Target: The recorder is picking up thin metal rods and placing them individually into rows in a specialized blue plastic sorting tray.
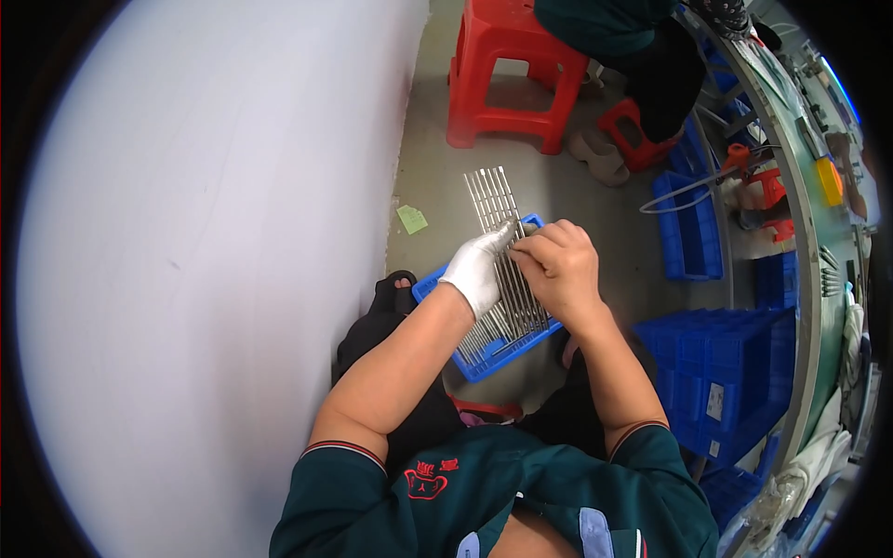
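1. Thin silver metal rods (502, 270), long and straight, lie side by side in a flat row across a shallow blue plastic tray (484, 365) that rests on my lap, between my two forearms.
2. My left hand (476, 270), in a white glove, is curled over the near side of the row, with its fingertips pressed on the rods near their middle; I judge it is steadying them rather than lifting.
3. My right hand (561, 265), bare, is closed into a loose fist on the same rods, pinching a few between thumb and fingers.
4. I judge the work partly done: the far ends of the rods stick out past the tray's edge in an even comb, while the near ends fan out unevenly and look unsorted.
5. Stacked blue plastic bins (735, 372) stand to my right; a red plastic stool (510, 74) stands ahead on the floor.
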Available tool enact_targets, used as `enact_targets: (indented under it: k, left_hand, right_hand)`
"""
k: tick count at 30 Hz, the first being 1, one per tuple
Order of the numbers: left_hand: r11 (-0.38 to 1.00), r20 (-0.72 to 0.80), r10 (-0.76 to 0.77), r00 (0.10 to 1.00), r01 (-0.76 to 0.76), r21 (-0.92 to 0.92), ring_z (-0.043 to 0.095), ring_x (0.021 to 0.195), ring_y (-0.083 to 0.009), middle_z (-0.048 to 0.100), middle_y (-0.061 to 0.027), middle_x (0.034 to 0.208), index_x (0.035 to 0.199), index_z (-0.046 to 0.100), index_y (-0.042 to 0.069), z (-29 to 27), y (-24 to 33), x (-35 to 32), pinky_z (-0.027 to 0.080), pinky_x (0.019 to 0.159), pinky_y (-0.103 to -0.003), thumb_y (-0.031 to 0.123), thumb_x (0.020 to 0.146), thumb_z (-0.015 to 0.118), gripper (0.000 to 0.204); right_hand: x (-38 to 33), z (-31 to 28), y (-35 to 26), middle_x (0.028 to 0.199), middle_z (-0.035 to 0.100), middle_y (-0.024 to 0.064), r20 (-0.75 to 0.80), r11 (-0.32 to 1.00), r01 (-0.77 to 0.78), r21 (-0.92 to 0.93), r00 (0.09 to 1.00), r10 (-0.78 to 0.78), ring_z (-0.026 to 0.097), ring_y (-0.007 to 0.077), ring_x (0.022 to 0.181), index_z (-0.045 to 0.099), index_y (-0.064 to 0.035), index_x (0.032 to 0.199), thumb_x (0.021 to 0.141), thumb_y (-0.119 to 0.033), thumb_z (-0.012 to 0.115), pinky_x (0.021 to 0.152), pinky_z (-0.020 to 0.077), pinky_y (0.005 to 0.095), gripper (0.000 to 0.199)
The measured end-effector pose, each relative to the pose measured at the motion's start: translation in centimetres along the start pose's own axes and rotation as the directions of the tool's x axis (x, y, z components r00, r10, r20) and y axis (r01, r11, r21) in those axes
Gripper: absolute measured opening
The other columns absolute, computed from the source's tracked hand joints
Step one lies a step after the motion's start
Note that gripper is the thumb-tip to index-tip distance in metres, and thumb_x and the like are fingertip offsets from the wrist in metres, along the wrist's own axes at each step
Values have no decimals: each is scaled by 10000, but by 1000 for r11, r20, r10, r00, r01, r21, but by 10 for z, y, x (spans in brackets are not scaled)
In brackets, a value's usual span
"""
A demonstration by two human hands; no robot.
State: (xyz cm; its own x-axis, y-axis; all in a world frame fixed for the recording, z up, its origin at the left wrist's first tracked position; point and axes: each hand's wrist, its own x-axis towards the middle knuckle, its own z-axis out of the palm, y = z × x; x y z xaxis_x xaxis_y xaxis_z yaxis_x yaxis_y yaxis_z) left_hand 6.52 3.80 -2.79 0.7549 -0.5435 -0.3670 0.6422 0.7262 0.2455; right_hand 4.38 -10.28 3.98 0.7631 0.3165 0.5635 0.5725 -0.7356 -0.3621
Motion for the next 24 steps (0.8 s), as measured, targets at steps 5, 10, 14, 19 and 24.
enact_targets:
  k: [5, 10, 14, 19, 24]
  left_hand:
    - [999, -64, -27, 998, 29, 33, 647, 900, -235, 653, -119, 994, 1074, 596, 13, 6, 1, -1, 540, 813, -382, 234, 980, 484, 265]
    - [999, -9, -30, 1000, 30, -40, 647, 903, -243, 653, -123, 999, 1084, 594, 16, 0, 2, 0, 542, 815, -392, 231, 981, 477, 266]
    - [999, -46, -23, 999, 21, -27, 646, 902, -242, 650, -123, 1005, 1083, 594, 26, 8, 3, -4, 542, 817, -384, 221, 985, 466, 253]
    - [1000, -52, -27, 998, 27, -4, 643, 911, -233, 646, -116, 1022, 1085, 594, 45, 10, 5, -6, 541, 820, -368, 216, 986, 468, 234]
    - [1000, -104, 23, 994, -22, 11, 636, 851, -196, 647, -97, 966, 1075, 604, 25, 20, 3, -11, 536, 775, -344, 244, 985, 482, 267]
  right_hand:
    - [2, -3, 3, 688, 606, 62, -33, 981, -80, 177, 996, 87, 563, 245, 671, 668, -38, 740, 677, -31, 726, 621, 446, 341, 86]
    - [0, 5, 2, 691, 610, 50, 24, 972, -148, 184, 989, 146, 578, 254, 697, 666, -60, 720, 680, -73, 726, 687, 462, 365, 74]
    - [0, 2, 6, 695, 602, 46, 15, 988, -62, 141, 998, 60, 572, 247, 695, 664, -72, 716, 676, -79, 729, 659, 448, 362, 77]
    - [0, 6, 2, 706, 601, 38, 24, 998, -19, 62, 1000, 17, 570, 241, 710, 661, -82, 712, 667, -88, 736, 650, 426, 360, 88]
    - [-1, 6, -1, 704, 600, 33, 27, 999, -4, 37, 1000, 3, 571, 238, 720, 657, -82, 707, 667, -89, 733, 662, 418, 366, 86]
